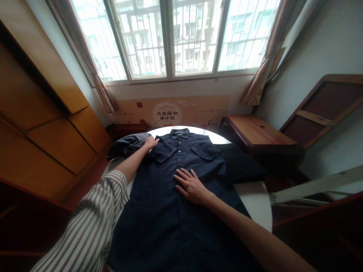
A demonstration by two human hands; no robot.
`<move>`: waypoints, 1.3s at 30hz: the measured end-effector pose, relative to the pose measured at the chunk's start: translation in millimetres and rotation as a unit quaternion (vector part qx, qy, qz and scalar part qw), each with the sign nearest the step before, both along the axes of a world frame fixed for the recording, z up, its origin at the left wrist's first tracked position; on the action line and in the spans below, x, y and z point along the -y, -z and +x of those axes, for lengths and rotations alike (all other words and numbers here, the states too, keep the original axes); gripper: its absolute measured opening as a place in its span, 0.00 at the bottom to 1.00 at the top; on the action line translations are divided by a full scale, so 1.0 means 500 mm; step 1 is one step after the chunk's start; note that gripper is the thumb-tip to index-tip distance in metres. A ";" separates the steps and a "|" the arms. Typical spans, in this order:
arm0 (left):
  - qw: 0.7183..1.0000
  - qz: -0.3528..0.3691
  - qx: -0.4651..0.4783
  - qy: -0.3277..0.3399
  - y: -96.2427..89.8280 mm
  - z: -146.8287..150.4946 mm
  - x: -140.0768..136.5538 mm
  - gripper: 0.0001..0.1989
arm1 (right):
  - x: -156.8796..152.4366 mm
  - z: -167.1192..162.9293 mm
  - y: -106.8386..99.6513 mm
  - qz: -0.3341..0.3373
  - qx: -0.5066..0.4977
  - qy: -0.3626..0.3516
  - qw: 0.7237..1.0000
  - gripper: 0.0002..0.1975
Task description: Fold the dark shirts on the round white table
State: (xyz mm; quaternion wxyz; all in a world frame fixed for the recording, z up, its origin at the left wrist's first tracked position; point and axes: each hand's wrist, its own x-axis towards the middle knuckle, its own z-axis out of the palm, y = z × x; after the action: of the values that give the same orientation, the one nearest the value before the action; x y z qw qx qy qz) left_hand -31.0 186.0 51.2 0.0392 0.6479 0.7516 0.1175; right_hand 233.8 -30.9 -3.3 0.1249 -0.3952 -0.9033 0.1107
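Observation:
A dark navy button-up shirt lies face up, its collar at the far side and its chest pockets and small white buttons showing. My left hand is closed on the shirt's edge by the left shoulder and sleeve, its fingertips partly hidden. Right beside that hand, bunched dark grey cloth hangs at the table's left edge; whether it is part of the shirt I cannot tell. My right hand rests flat on the shirt's middle, fingers spread. The right sleeve stretches out over the table edge.
Under the shirt is a white round table. A wooden side table and a leaning wooden frame stand at the right. Wooden cabinets line the left. Beyond the table are a printed cardboard panel and a barred window.

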 end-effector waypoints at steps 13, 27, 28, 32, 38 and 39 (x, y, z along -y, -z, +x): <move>0.991 -0.007 0.019 -0.135 0.006 -0.007 -0.052 0.19 | 0.002 0.004 0.000 -0.003 -0.003 -0.010 1.000 0.29; 0.913 0.089 0.029 0.396 -0.002 -0.019 0.387 0.12 | 0.109 0.048 -0.047 -0.032 0.052 0.001 0.998 0.28; 0.902 0.084 0.039 0.423 0.003 -0.039 0.453 0.12 | 0.141 0.073 -0.053 -0.054 0.056 0.001 0.997 0.30; 0.880 0.080 0.066 0.464 0.025 -0.116 0.684 0.10 | 0.278 0.190 -0.047 -0.103 0.050 -0.005 0.993 0.38; 0.861 0.137 -0.004 0.490 0.068 -0.195 0.834 0.19 | 0.415 0.301 0.027 0.013 0.070 0.014 0.997 0.45; 0.859 0.144 -0.008 0.491 0.073 -0.203 0.839 0.17 | 0.424 0.311 0.036 0.045 0.068 0.014 0.997 0.43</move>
State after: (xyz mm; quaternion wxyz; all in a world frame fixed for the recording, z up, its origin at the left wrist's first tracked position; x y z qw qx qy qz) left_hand -132.4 -233.7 14.6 -0.0086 0.9322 0.3112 0.1848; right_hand 389.3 -242.9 -21.5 0.0823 -0.4088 -0.9080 0.0409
